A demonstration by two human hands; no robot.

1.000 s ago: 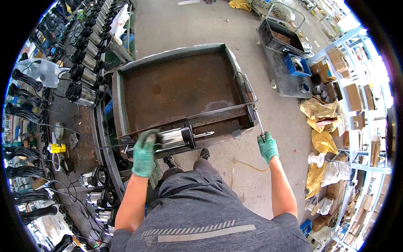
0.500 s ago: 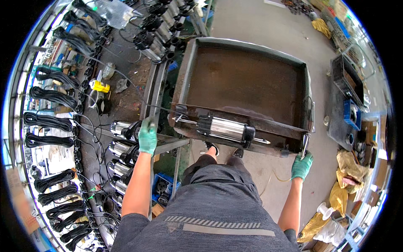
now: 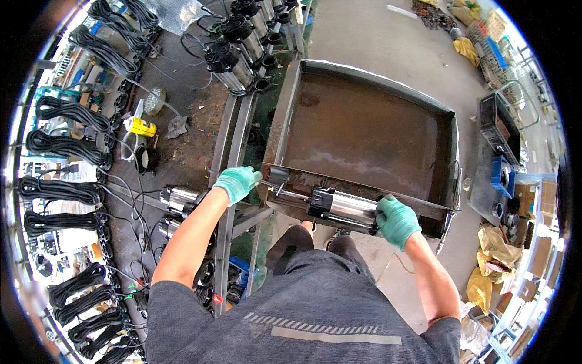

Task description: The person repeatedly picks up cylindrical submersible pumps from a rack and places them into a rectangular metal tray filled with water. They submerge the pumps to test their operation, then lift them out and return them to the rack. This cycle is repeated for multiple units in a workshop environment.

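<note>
A submersible-pump-like motor (image 3: 342,208), a steel cylinder with black ends, lies sideways along the near side of a rusty metal tank (image 3: 294,115). My right hand (image 3: 397,222), in a green glove, wraps over its black right end. At the other end, a thin metal handle (image 3: 279,188) with a crossbar reaches toward the motor. My gloved left hand (image 3: 238,184) has its fingers closed at the outer tip of this handle, beside the tank's near left corner. The handle's very end is hidden by the fingers.
On the left, a dark workbench (image 3: 182,145) carries more steel motors (image 3: 227,67), coiled black cables (image 3: 66,145) and a yellow can (image 3: 140,127). A metal rail (image 3: 233,139) runs between bench and tank. Black crates (image 3: 500,124) and yellow sacks (image 3: 479,288) stand on the right.
My right hand has moved from the tank's right corner onto the motor's right end. My left hand has gone from the rail to the metal handle. The view has shifted slightly.
</note>
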